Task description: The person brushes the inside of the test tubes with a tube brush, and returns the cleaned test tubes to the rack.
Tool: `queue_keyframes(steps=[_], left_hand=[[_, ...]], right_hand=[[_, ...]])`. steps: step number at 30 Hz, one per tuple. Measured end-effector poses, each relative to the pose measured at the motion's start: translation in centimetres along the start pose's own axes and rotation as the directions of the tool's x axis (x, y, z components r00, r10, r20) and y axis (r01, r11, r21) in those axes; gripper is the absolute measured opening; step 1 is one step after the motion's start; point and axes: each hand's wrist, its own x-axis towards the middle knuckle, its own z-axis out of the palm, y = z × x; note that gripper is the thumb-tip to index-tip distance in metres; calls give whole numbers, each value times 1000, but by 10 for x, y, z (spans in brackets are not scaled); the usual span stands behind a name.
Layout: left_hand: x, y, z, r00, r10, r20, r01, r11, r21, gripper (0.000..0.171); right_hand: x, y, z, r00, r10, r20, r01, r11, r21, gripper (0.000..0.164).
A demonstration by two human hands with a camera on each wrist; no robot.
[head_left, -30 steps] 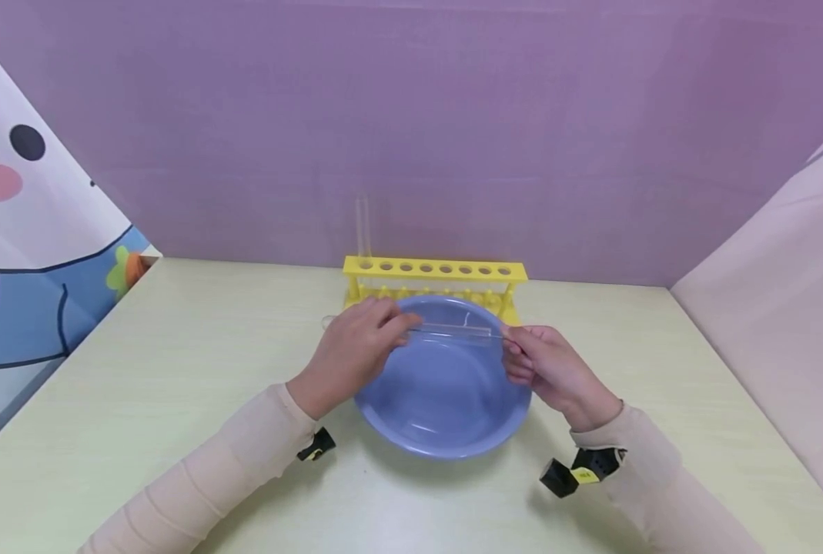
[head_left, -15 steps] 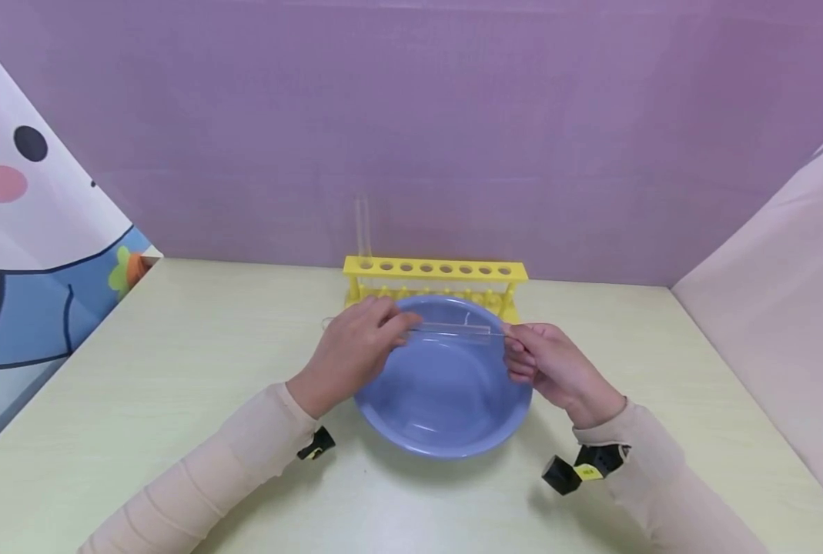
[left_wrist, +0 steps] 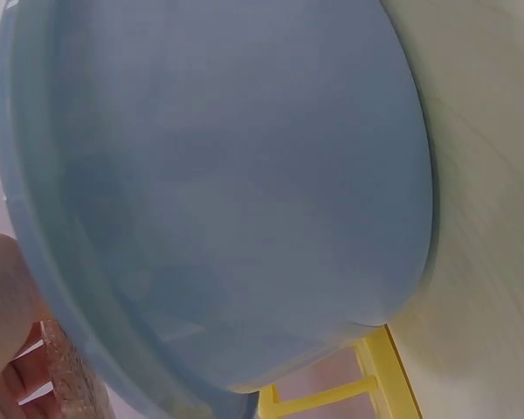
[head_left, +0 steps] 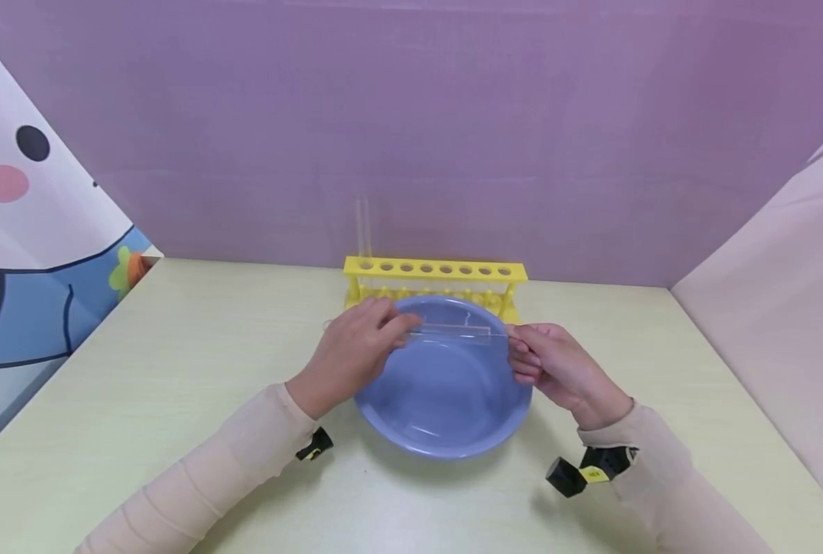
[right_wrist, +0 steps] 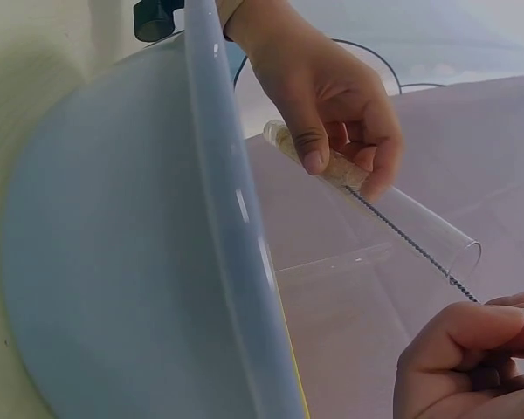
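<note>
My left hand (head_left: 356, 346) grips a clear test tube (right_wrist: 437, 229) above the blue basin (head_left: 446, 408), its open mouth toward the right. Inside the tube is a test tube brush (right_wrist: 402, 234); its pale bristles sit toward the closed end, partly behind the left fingers. The brush's twisted wire comes out of the mouth, and my right hand (head_left: 557, 369) pinches it just outside. In the left wrist view, the basin's wall (left_wrist: 236, 175) fills most of the picture, with the left hand (left_wrist: 4, 323) and the bristly tube showing at the lower left corner.
Behind the basin stands a yellow test tube rack (head_left: 435, 269) with a row of holes. Another clear test tube (head_left: 363, 231) stands upright in its leftmost hole. The pale table (head_left: 245, 323) ends at a purple backdrop (head_left: 411, 138).
My right hand has shifted slightly right, drawing the brush wire a little farther from the tube's mouth. The left hand, tube and basin stay nearly where they were.
</note>
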Motion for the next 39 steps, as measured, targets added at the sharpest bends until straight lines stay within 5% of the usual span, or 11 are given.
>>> queue_keyframes(steps=[28, 39], left_hand=[[-6, -5, 0, 1000, -4, -6, 4, 1000, 2, 35], [-11, -16, 3, 997, -64, 39, 64, 998, 13, 35]], right_hand=[[-1, 2, -6, 985, -134, 108, 130, 991, 42, 43], [1, 1, -18, 990, -119, 80, 115, 992, 60, 45]])
